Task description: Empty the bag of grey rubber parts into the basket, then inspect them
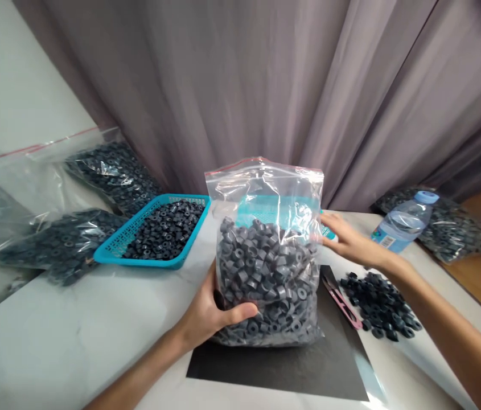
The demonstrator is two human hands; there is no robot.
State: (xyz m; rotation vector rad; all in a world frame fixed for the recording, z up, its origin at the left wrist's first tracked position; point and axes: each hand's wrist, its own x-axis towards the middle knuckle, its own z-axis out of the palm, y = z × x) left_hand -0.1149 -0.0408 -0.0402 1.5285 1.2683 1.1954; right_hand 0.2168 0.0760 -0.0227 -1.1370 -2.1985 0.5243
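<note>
A clear zip bag (pixel 266 273) filled with small grey ring-shaped pieces stands upright on a dark mat (pixel 308 370). My left hand (pixel 218 313) grips its lower left side, with the thumb across the front. My right hand (pixel 345 236) is at the bag's upper right edge, its fingers stretched and partly hidden behind the plastic; whether it pinches the bag is hard to see. A turquoise basket (pixel 261 208) shows through the bag's clear upper part. The red zip line at the top looks level, and I cannot tell whether it is sealed.
Another turquoise basket (pixel 172 263) holds dark pieces, beside large filled bags (pixel 112 171) at left. Right of the mat lie pink-handled snips (pixel 345 304) and a loose pile (pixel 383 304). Farther right are a water bottle (pixel 406 222) and another filled bag (pixel 453 233).
</note>
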